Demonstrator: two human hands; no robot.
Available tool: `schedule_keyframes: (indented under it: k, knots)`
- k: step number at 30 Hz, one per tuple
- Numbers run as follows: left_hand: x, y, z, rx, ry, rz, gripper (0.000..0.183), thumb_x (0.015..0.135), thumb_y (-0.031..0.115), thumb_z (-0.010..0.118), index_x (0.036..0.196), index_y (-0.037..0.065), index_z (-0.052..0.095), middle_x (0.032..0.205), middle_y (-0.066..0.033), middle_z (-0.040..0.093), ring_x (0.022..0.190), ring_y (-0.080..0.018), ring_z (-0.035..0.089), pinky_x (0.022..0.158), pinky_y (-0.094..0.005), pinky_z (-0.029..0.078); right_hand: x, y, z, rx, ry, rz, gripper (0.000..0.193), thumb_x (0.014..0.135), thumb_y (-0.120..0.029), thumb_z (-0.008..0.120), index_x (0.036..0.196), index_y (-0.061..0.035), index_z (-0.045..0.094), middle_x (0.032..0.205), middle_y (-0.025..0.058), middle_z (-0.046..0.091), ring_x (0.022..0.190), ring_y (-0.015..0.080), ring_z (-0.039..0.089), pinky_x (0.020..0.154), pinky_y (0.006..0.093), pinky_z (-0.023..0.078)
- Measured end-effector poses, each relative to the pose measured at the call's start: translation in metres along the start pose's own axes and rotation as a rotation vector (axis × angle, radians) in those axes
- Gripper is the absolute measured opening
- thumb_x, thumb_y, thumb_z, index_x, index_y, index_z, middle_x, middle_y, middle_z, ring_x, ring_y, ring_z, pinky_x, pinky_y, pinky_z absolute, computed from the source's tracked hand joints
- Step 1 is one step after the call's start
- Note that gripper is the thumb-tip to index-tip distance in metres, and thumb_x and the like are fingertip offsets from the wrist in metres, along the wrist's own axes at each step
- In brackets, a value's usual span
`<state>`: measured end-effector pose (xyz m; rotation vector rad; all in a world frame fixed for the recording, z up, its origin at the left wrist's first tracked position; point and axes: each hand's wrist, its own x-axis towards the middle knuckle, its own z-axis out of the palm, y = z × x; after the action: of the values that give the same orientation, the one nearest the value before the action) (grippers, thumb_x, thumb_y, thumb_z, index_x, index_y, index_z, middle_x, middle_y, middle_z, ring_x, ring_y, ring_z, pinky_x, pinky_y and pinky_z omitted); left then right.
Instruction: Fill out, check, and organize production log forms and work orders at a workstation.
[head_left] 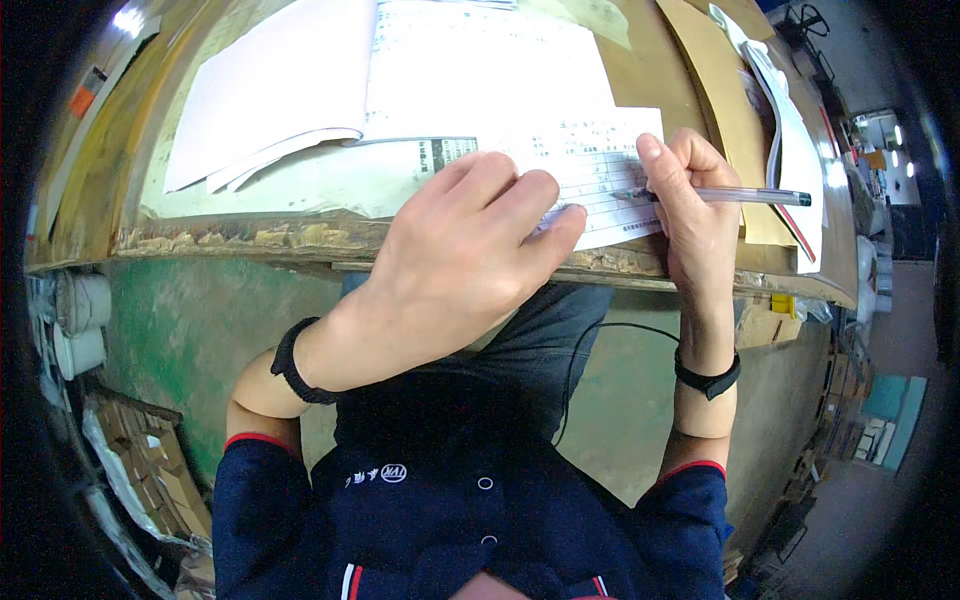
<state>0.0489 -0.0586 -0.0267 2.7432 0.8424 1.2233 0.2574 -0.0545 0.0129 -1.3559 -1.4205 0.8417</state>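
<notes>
A small printed form with ruled lines lies at the near edge of the table, partly over a larger white sheet. My right hand is closed around a clear pen with a dark cap end; its tip is at the form's ruled rows. On the form's left side rests my left hand, with curled fingers and the thumb side against the paper. That hand hides the form's left part, and its fingertips are mostly out of sight.
An open booklet of white pages lies to the left, its lower corners curling. Brown envelopes or folders and white papers lie on the right. The worn wooden table edge runs just above my lap. Cardboard boxes stand on the floor at left.
</notes>
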Motion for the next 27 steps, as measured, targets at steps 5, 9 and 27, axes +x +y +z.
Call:
schedule_keyframes:
  k: [5,9,27]
  knots:
    - [0.005,-0.001,-0.001,0.062,-0.035,0.031,0.045,0.060,0.012,0.073,0.105,0.013,0.071,0.081,-0.0060,0.048,0.077,-0.0248,0.052,0.067,-0.0339,0.047,0.001,0.005,0.001,-0.034,-0.088,-0.045,0.040,0.092,-0.017,0.067,0.063,-0.0107,0.041,0.060,-0.0109,0.036,0.056,-0.0005,0.028,0.048,0.0196,0.019]
    - [0.006,-0.001,-0.002,0.070,-0.053,0.029,0.045,0.060,0.012,0.074,0.105,0.014,0.071,0.080,-0.0057,0.048,0.076,-0.0246,0.051,0.066,-0.0341,0.046,-0.001,0.007,0.001,-0.041,-0.074,-0.074,0.040,0.092,-0.014,0.066,0.063,-0.0093,0.040,0.060,-0.0101,0.036,0.056,-0.0003,0.028,0.047,0.0200,0.020]
    - [0.012,-0.001,0.001,-0.017,-0.118,0.055,0.045,0.065,0.013,0.071,0.109,0.005,0.067,0.111,-0.0102,0.059,0.100,-0.0300,0.056,0.087,-0.0414,0.047,-0.003,0.008,0.000,-0.041,-0.020,-0.104,0.038,0.092,-0.012,0.065,0.062,-0.0079,0.041,0.058,-0.0099,0.038,0.054,-0.0016,0.029,0.046,0.0189,0.020]
